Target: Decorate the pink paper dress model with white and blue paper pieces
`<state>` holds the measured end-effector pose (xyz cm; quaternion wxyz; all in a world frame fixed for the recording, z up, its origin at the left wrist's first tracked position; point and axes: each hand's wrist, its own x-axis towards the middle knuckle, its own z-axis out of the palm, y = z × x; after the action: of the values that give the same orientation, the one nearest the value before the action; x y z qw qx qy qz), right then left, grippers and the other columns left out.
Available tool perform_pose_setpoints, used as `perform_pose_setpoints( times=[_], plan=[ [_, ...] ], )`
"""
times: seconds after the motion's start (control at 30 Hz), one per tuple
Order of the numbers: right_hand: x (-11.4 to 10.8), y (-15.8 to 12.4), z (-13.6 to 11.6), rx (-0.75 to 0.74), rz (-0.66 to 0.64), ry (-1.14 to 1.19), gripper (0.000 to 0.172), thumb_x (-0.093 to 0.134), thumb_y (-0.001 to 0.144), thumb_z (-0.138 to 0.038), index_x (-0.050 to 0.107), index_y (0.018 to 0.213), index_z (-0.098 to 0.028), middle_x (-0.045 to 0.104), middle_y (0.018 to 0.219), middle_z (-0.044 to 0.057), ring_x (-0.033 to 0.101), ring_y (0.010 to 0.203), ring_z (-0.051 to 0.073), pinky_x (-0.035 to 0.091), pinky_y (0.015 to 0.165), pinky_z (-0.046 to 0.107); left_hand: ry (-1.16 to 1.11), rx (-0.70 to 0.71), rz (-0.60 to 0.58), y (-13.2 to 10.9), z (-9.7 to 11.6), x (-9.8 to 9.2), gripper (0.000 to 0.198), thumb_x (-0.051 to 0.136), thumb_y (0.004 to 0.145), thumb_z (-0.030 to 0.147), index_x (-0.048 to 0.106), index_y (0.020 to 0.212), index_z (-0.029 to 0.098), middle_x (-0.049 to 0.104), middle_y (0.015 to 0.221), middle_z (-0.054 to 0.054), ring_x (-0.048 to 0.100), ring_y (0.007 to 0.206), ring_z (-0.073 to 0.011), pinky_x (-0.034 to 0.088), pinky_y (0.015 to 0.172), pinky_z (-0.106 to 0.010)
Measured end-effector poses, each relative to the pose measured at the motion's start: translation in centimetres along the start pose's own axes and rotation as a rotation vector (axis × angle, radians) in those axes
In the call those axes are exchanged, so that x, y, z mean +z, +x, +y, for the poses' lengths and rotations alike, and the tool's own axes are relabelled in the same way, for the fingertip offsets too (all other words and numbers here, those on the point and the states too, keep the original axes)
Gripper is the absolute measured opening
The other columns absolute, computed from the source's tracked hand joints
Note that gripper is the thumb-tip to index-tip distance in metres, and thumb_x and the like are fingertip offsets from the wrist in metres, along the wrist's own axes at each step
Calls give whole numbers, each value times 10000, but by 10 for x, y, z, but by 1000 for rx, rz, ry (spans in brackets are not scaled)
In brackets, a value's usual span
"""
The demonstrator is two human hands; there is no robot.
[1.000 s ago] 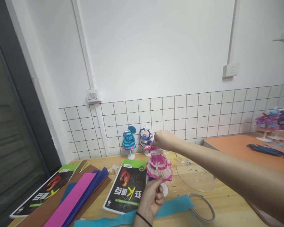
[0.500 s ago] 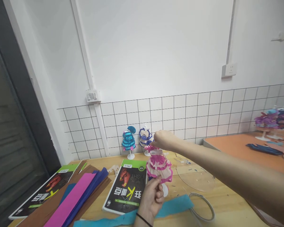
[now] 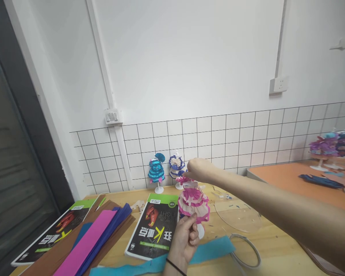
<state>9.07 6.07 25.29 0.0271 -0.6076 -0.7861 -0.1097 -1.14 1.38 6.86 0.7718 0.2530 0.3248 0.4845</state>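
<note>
A small dress form on a white stand wears a tiered pink and white crepe paper dress point(image 3: 193, 199). My left hand point(image 3: 185, 237), with a black band at the wrist, pinches the dress's lower hem from the front. My right hand point(image 3: 199, 168) is closed at the top of the form, beside a pink ruffle point(image 3: 184, 179). Its fingertips are turned away, so what they grip is hidden. Under my left wrist runs a turquoise crepe paper strip point(image 3: 212, 249). A book point(image 3: 155, 228) with a black and green cover lies left of my left hand.
Two more dressed forms, one teal point(image 3: 156, 170) and one blue and cream point(image 3: 176, 165), stand by the tiled wall. Folded pink paper point(image 3: 87, 239) lies on brown sheets at left, partly over another book point(image 3: 60, 230). A tape roll point(image 3: 245, 251) lies right; an orange table point(image 3: 281, 176) stands beyond.
</note>
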Motion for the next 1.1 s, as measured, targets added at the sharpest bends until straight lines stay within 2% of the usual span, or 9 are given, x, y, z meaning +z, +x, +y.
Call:
perform_pose_setpoints(
  times=[0.37, 0.6, 1.1],
  plan=[
    [0, 0, 1, -21, 5, -8, 305, 496, 793, -394, 616, 838, -118, 654, 767, 76, 598, 673, 150, 436, 557, 267, 49, 18, -8, 0, 1, -1, 450, 778, 489, 368, 376, 564, 179, 444, 412, 90, 251, 293, 23, 59, 319, -139],
    [-1, 0, 0, -29, 7, -13, 283, 497, 792, -378, 614, 807, -121, 647, 730, 72, 586, 627, 138, 429, 533, 257, 72, -9, -18, -2, 1, 2, 450, 789, 459, 340, 385, 585, 186, 460, 418, 90, 250, 287, 21, 43, 322, -145],
    [-4, -2, -1, -41, -15, -45, 273, 471, 820, -368, 604, 809, -130, 638, 751, 44, 586, 656, 136, 449, 564, 272, 98, -3, -9, -2, 1, 1, 422, 770, 478, 316, 385, 594, 188, 466, 424, 91, 253, 282, 21, 35, 329, -153]
  ],
)
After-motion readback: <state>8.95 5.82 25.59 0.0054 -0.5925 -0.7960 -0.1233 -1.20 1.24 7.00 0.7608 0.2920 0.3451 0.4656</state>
